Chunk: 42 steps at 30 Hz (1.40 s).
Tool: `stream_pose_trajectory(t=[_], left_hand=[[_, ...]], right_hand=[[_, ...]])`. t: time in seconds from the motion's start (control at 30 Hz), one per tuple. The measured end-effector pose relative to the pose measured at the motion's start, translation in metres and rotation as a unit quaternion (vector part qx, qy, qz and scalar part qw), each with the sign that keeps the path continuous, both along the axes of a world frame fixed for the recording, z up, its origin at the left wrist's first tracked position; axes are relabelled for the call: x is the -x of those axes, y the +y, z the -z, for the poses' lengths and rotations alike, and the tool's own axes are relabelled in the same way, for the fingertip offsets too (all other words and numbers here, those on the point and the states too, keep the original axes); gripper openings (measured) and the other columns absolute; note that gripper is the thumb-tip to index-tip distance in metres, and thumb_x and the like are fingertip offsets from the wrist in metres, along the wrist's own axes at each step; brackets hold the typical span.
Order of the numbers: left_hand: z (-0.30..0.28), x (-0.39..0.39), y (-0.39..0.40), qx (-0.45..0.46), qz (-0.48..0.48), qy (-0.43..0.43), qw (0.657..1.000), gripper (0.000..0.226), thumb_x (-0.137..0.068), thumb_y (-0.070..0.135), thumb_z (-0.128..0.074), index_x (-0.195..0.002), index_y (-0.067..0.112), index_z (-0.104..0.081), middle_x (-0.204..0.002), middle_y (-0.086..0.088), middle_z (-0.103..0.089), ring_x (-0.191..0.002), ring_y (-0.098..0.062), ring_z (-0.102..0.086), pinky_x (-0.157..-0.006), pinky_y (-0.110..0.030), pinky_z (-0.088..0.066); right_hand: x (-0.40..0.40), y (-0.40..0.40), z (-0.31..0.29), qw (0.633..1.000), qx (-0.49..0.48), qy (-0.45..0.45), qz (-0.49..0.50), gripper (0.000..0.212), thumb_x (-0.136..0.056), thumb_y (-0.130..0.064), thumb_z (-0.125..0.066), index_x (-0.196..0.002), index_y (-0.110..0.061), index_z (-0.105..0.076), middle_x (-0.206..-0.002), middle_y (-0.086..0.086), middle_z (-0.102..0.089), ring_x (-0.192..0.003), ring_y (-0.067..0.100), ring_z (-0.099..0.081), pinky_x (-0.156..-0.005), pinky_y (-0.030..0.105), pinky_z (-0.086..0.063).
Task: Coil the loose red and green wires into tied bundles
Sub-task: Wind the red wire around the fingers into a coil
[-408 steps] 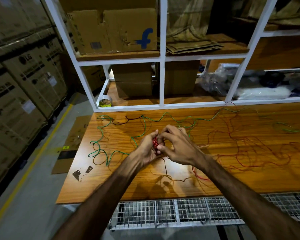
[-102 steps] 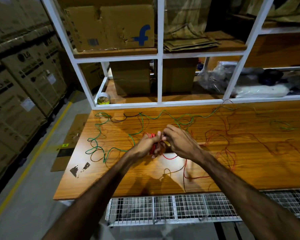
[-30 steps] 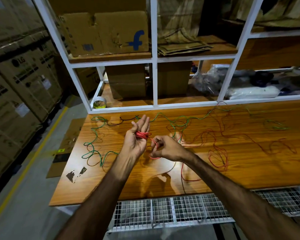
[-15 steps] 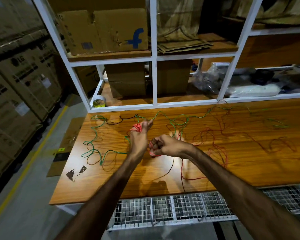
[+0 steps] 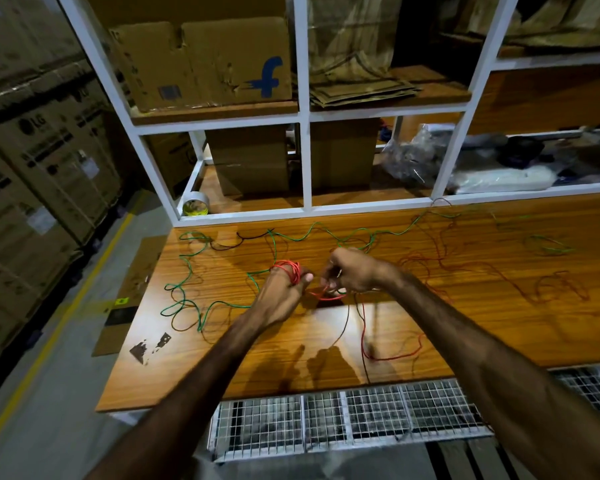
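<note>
since a second ago the left hand (image 5: 282, 289) has turned palm-down, red coil (image 5: 289, 268) wound round its fingers, while the right hand (image 5: 352, 271), fingers curled, seems to pinch the red wire (image 5: 328, 296) feeding it. much red slack and the whole green wire (image 5: 187, 271) lie loose on the table (image 5: 499, 323); nothing is tied yet.

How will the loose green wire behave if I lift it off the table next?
Probably floppy: the green wire lies in loose, wavy loops on the table. Likely light, being thin. It may snag, since it crosses the dark wire and runs beneath the hands near the red coil.
</note>
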State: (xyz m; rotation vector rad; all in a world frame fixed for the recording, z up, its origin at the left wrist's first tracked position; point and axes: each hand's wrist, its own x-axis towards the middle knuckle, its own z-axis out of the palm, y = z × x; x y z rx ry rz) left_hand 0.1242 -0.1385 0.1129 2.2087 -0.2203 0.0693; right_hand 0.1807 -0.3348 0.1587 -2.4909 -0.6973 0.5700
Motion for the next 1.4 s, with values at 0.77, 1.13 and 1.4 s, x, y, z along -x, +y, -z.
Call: stream_pose_trajectory(t=[0.77,1.13,1.4], left_hand=[[0.012,-0.011,0.028,0.009,-0.090,0.031,0.995,0.021,-0.096,0.022,-0.071,-0.075,0.017,-0.072,-0.067,0.006,-0.067,-0.057,-0.005,-0.061,-0.053,-0.025,-0.048],[0.030,-0.009,0.029,0.228,0.015,0.259,0.938,0.025,-0.098,0.023,-0.068,-0.081,0.005,-0.070,-0.045,-0.003,-0.042,-0.041,-0.020,-0.044,-0.053,-0.033,-0.042],[0.000,0.029,-0.007,0.426,0.287,0.381,0.769,0.034,-0.101,0.028,-0.060,-0.103,-0.005,-0.069,-0.043,0.007,-0.027,-0.033,-0.007,-0.038,-0.074,-0.028,-0.051]], right_hand=[[-0.015,-0.031,0.021,0.737,-0.389,0.495,0.245,0.019,-0.093,-0.018,-0.068,-0.105,-0.004,-0.065,-0.077,0.002,-0.061,-0.039,0.000,-0.040,-0.032,0.010,-0.032],[-0.015,-0.047,0.012,0.963,0.055,-0.232,0.125,0.025,-0.101,-0.046,-0.059,-0.111,-0.028,-0.074,-0.099,-0.006,-0.071,-0.088,0.012,-0.062,-0.077,0.036,-0.052],[-0.031,-0.035,0.033,0.932,-0.039,-0.345,0.104,0.025,-0.102,-0.042,-0.060,-0.109,-0.025,-0.076,-0.091,-0.010,-0.053,-0.084,0.021,-0.061,-0.067,0.035,-0.045]])
